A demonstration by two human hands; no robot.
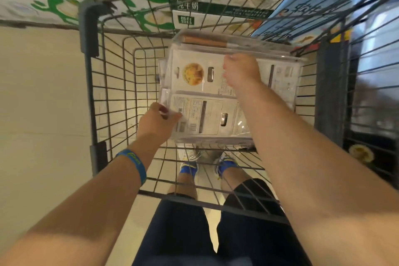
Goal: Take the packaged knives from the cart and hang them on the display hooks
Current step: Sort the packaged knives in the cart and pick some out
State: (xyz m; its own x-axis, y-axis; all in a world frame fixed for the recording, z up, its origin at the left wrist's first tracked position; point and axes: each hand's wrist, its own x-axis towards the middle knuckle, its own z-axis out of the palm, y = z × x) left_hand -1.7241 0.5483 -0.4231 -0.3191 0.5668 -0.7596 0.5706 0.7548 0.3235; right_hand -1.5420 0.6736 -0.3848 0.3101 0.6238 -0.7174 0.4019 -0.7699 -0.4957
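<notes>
Two hands reach into the cart (89, 28). The left hand (158, 117) pinches the near-left corner of the near knife pack (210, 119). The right hand (240, 71) has its fingers curled over the far edge of the far knife pack (192, 73). Both packs lie in the basket, overlapping, printed backs up. There is a blue wristband (133, 163) on the left wrist, and milk boxes (216, 12) stand beyond the cart.
</notes>
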